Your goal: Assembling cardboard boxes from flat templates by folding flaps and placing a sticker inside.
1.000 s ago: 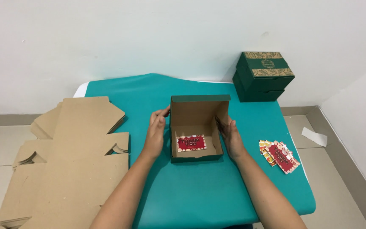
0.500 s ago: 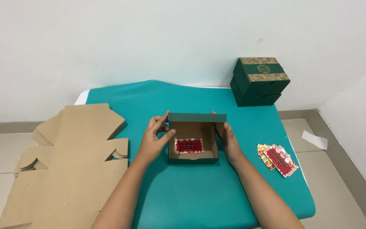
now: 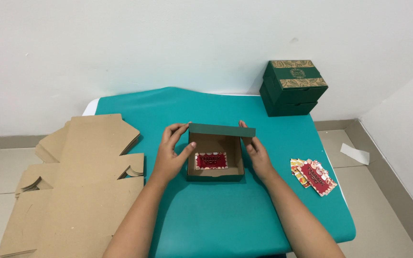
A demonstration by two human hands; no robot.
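Looks like mid-fold on the lid. Small dark green cardboard box with a plain brown inside, sitting in the middle of the teal-covered table, right between both hands. Green lid flap tipped forward over the back wall, roughly halfway down, mouth not covered yet.

Left hand pinching the box's left side: thumb hooked inside the wall, fingertips up on the flap's left corner. Right hand lying loosely spread along the right wall, fingertips on the flap's right corner, pressing more than clutching.

Judging from that, bringing the flap fully down would call for even pressure at both corners and getting that left thumb out of the inside first. Can't tell from here how the front edge tucks in.

Quick count:
- one open box, with one rectangular red card flat on its floor
- two closed dark green boxes with gold leaf bands, stacked at the far right corner
- a small fan of loose red cards just right of the right hand, maybe three or four, too overlapped to be sure
- several flat brown cardboard blanks piled on the left, exact number unclear
- one white paper scrap on the floor
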